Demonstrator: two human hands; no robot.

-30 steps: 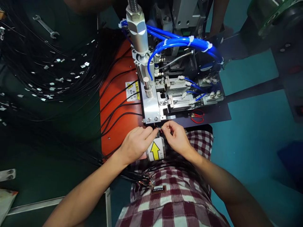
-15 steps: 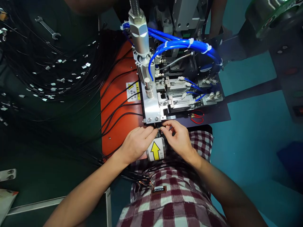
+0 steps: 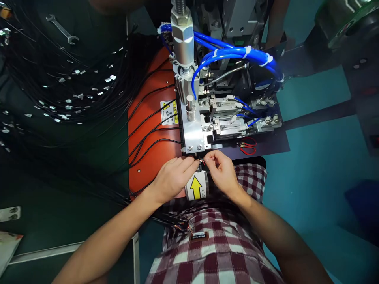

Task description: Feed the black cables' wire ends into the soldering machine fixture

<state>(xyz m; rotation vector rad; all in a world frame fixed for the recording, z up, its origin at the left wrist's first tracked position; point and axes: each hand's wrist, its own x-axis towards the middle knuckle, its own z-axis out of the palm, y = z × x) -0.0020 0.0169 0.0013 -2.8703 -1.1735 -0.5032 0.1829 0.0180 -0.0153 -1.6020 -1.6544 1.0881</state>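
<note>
Left hand (image 3: 171, 177): curled, hold unclear. Right hand (image 3: 222, 173): pinches wires (image 3: 203, 161). Orange plate (image 3: 142, 146); wrench (image 3: 62, 30) on green table (image 3: 77, 213); teal floor (image 3: 314, 161).

light pools at centre, falls from above; corners dim. hard glare on metal plate (image 3: 193, 136), silver cylinder (image 3: 182, 45); glossy streaks along blue tubes (image 3: 233, 53). cable ends (image 3: 111, 78) glint white against dark green table (image 3: 59, 223). left hand (image 3: 173, 179) and right hand (image 3: 222, 173) well lit; tiny strands (image 3: 202, 161) between fingertips, perhaps wires, too small to resolve. teal floor (image 3: 310, 165) fades into shadow toward lower right. dark shape (image 3: 115, 4) at top edge blurred, round housing (image 3: 343, 23) murky. wide-angle stretch in forearms (image 3: 111, 232).
</note>
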